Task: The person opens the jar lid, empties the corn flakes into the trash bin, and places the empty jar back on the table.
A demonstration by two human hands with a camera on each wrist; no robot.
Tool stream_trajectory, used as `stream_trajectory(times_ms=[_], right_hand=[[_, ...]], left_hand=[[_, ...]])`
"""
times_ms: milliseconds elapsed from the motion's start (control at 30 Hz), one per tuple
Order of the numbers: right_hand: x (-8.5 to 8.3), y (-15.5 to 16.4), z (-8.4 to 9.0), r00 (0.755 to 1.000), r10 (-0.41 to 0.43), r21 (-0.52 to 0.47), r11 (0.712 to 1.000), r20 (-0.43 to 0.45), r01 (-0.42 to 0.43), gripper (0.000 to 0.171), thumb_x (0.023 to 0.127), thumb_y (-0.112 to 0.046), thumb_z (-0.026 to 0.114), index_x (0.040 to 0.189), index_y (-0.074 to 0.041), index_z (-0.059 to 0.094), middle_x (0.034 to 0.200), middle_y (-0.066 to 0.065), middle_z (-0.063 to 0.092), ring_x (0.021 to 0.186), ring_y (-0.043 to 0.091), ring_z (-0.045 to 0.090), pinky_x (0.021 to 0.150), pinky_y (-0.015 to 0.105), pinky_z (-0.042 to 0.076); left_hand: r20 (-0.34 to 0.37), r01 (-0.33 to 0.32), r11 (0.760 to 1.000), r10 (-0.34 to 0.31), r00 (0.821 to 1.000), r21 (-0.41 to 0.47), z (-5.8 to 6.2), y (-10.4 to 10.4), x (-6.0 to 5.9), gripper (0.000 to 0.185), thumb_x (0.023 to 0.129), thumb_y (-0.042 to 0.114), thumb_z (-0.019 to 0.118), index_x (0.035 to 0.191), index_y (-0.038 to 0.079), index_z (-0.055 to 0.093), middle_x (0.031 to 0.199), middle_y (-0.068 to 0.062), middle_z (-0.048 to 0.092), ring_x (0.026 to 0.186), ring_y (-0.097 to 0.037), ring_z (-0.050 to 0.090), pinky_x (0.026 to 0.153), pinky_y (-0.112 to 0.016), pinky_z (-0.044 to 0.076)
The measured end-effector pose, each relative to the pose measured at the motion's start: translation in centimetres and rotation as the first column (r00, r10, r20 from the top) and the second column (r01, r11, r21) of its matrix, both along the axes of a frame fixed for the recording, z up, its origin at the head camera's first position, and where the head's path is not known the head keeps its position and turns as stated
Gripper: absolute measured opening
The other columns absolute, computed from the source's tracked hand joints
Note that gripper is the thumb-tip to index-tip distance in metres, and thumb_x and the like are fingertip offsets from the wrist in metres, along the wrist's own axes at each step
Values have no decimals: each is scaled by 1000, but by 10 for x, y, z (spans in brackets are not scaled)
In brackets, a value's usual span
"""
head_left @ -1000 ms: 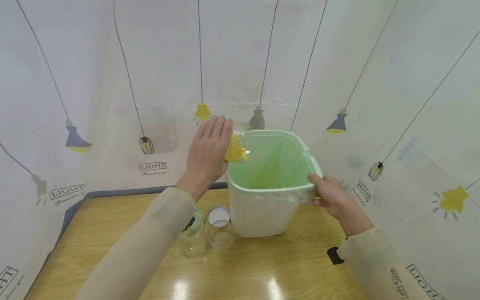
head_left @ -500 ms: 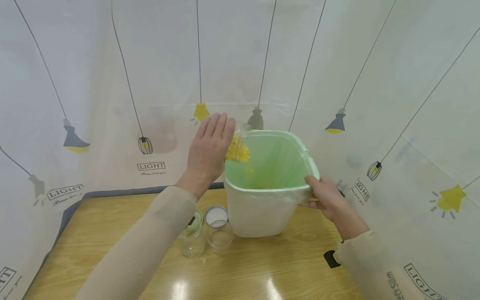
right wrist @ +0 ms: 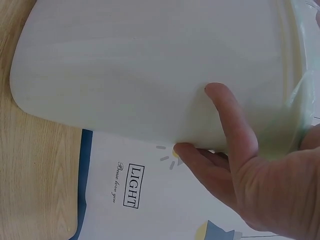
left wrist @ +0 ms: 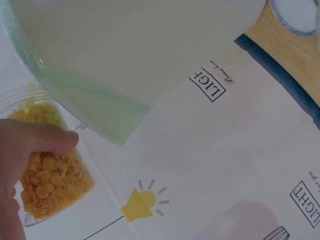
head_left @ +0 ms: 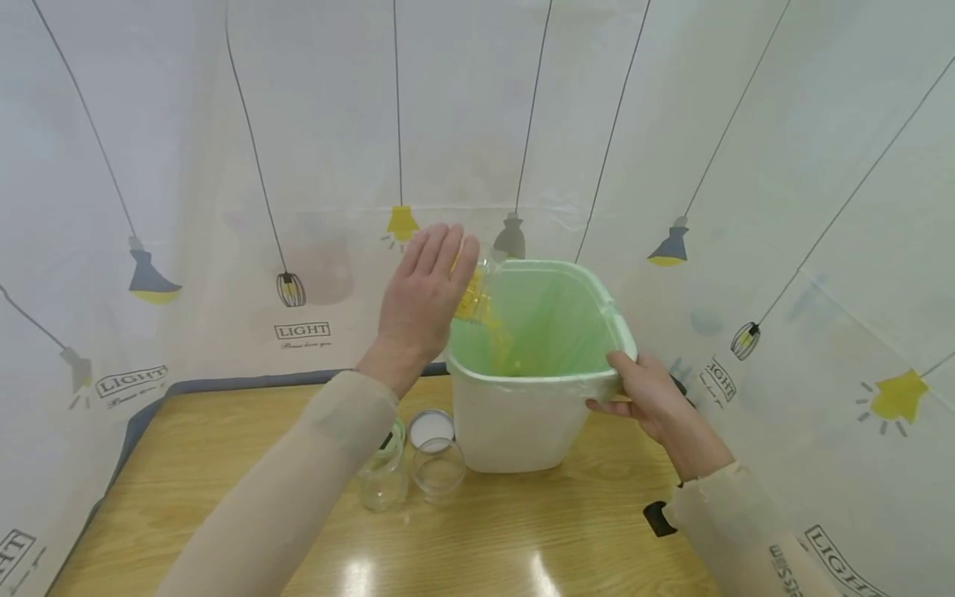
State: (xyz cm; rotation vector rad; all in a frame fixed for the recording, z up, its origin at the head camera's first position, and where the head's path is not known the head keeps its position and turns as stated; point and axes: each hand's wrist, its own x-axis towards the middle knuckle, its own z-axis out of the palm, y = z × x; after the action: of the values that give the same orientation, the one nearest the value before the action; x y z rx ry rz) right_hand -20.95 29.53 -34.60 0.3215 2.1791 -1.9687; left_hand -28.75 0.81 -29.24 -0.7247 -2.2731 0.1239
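My left hand (head_left: 425,294) grips a clear plastic jar (head_left: 481,286) tipped over the left rim of a white trash bin (head_left: 515,427). Yellow corn flakes (head_left: 500,342) spill from its mouth into the bin. The left wrist view shows the thumb across the jar, with many flakes (left wrist: 52,185) still inside. A pale green liner (head_left: 563,323) covers the bin's inside and folds over its rim. My right hand (head_left: 660,398) holds the bin's right rim, thumb on top. In the right wrist view its fingers (right wrist: 232,117) lie against the bin's outer wall.
On the wooden table (head_left: 283,514), left of the bin, stand two clear jars, one nearer the left arm (head_left: 383,487) and one beside the bin (head_left: 438,474). Behind them lie a white-centred lid (head_left: 431,427) and a green lid (head_left: 395,435). A printed sheet (head_left: 321,166) surrounds the table.
The left hand has tilted the jar further toward the bin, and flakes now stream out of it. The right hand and the bin's rim have shifted slightly left.
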Motion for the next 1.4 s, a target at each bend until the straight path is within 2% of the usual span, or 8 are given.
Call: stream_trajectory(times_ms=[433,1000,1400], right_hand=[[1,0,-1,1000,10,5,1000,-11,-10,53,102,-24,33,149,-1,22,136,21,37,107,21,55,90,39,58],[1,1,-3,999,25,-6,1000,-21,-25,55,104,-27,33,152,-4,20,142,23,32,121,30,48,92,42,57],[1,2,-4,999,35,-7,999,-30,-36,54,104,-27,32,152,-5,19,143,24,30,122,31,48,92,43,57]], left_hand=[[-61,7,1000,-9,998,-21,2,-1,1,72,79,-13,58,144,9,35,151,-14,39,143,-30,34,126,-38,16],[-77,-30,996,24,997,-81,2,1,2,73,82,-9,60,147,10,32,154,-13,36,146,-29,30,127,-38,11],[-91,-11,996,3,996,-85,-1,2,0,70,84,-8,60,145,10,33,153,-13,38,146,-28,30,127,-37,11]])
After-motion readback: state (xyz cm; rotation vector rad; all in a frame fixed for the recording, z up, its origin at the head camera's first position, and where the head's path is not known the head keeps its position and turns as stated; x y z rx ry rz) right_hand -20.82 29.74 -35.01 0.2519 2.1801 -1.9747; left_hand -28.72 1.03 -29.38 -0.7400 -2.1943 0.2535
